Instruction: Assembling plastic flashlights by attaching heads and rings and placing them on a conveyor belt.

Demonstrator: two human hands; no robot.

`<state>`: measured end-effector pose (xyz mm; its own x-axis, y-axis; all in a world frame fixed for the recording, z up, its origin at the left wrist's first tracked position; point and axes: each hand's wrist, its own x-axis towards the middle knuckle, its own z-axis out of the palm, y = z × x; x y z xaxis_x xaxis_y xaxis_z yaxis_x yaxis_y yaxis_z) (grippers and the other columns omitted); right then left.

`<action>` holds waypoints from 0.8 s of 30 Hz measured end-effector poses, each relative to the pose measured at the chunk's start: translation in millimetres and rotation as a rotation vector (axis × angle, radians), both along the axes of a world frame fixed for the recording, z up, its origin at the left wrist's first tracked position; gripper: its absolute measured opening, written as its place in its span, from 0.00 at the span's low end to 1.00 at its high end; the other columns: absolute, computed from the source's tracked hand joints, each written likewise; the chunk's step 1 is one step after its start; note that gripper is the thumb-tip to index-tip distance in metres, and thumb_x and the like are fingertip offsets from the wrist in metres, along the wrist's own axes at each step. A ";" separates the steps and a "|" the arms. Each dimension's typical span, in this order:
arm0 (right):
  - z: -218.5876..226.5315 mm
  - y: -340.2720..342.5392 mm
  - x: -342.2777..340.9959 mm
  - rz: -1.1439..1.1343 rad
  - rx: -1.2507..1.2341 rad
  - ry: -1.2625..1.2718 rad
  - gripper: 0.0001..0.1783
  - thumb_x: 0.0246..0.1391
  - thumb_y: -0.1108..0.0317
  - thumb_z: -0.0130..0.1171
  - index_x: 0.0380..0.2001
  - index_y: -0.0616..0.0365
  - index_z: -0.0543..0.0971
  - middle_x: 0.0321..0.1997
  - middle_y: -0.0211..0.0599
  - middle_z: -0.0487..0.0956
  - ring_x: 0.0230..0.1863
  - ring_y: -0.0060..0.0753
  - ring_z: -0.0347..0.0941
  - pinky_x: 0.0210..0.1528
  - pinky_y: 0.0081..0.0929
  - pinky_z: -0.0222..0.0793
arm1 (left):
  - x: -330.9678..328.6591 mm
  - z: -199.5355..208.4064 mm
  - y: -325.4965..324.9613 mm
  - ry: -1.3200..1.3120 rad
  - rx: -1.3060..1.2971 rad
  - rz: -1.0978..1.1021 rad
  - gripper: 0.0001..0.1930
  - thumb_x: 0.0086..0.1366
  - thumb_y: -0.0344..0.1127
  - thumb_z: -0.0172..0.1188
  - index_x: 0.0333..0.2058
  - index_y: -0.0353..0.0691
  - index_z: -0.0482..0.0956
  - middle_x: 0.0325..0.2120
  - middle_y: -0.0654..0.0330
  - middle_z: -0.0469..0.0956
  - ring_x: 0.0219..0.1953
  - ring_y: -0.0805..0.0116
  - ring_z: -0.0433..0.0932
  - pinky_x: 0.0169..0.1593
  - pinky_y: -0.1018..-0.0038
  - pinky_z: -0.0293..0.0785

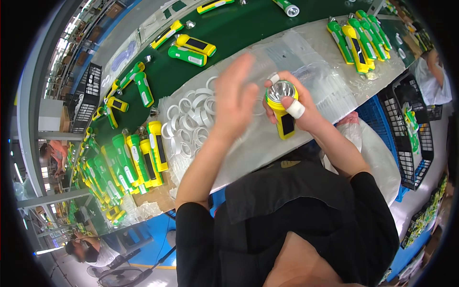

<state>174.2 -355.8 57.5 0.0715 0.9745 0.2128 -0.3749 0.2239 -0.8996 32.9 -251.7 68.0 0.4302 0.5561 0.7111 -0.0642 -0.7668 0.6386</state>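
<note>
My right hand grips a yellow flashlight, with white wraps on its thumb and a finger. The flashlight's head points up toward me, its shiny reflector bare, and a dark panel shows on its body. To the left, my left hand is in the air over the bench, blurred by motion. Its fingers look stretched out with the thumb apart, and I see nothing in it. Beside and partly behind that hand lies a pile of white plastic rings on the plastic-covered bench.
Green and yellow flashlights stand packed at the left; another group lies at the far right. Several more lie on the green conveyor belt. Black crates stand to the right. Other people are at the far left and right.
</note>
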 end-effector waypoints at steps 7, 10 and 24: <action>-5.9 17.4 9.2 -0.078 0.096 -0.141 0.24 0.55 0.60 0.61 0.49 0.58 0.66 0.28 0.37 0.75 0.26 0.26 0.72 0.32 0.24 0.68 | -56.8 -30.5 84.7 1.055 0.324 0.432 0.16 0.56 0.47 0.65 0.36 0.43 0.82 0.30 0.56 0.81 0.39 0.55 0.78 0.51 0.58 0.62; -11.7 20.5 7.3 -0.083 0.080 -0.108 0.23 0.55 0.62 0.59 0.50 0.59 0.66 0.29 0.37 0.75 0.27 0.26 0.72 0.32 0.25 0.68 | -57.9 -33.0 91.3 1.147 0.234 0.383 0.14 0.54 0.47 0.66 0.32 0.43 0.82 0.28 0.56 0.81 0.38 0.56 0.78 0.50 0.59 0.62; -20.9 36.5 14.8 -0.150 0.245 -0.199 0.21 0.57 0.68 0.58 0.52 0.57 0.66 0.40 0.32 0.73 0.33 0.20 0.73 0.32 0.21 0.74 | -10.2 38.4 -1.6 0.294 0.170 -0.061 0.11 0.53 0.33 0.69 0.36 0.39 0.83 0.36 0.56 0.75 0.38 0.64 0.74 0.41 0.71 0.69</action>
